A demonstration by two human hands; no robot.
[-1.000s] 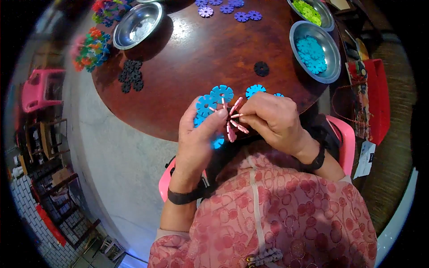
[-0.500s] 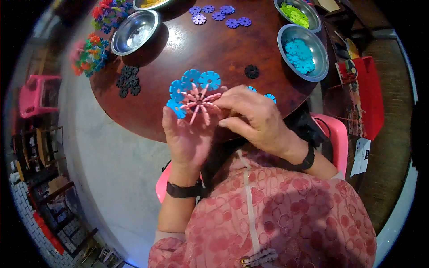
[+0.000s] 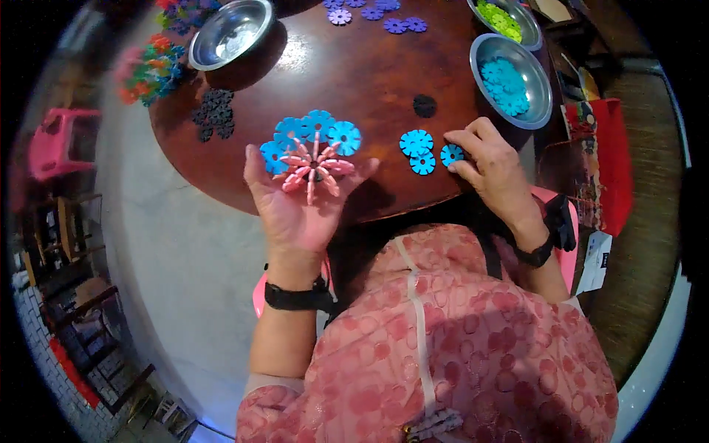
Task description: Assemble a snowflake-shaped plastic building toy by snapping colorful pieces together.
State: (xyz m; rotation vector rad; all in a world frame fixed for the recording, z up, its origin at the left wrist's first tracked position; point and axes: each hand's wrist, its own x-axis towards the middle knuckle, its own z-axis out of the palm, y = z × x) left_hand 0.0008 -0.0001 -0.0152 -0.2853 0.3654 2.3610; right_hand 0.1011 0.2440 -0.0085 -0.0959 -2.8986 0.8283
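Observation:
My left hand (image 3: 301, 214) is turned palm up and holds a flower-shaped assembly of notched plastic discs between thumb and fingers. Its pink discs (image 3: 315, 167) radiate as a spiky cluster, and several blue discs (image 3: 317, 125) fan out along its far side. At the table's right front, my right hand (image 3: 491, 159) has thumb and forefinger apart, at either side of a loose blue disc (image 3: 452, 154). That disc appears to lie on the table. Just left of it rests a small group of blue discs (image 3: 418, 143).
On the round brown table (image 3: 347, 81) are a black disc (image 3: 424, 105), a black disc pile (image 3: 214, 114) and purple discs (image 3: 395, 26). Metal bowls hold turquoise discs (image 3: 505, 87) and green discs (image 3: 499, 20); another bowl (image 3: 230, 35) stands left, beside multicoloured assemblies (image 3: 155, 70).
My right hand has let go of the pink and blue assembly and moved right to the loose blue disc. My left hand has shifted slightly left with the assembly. The view has tilted slightly.

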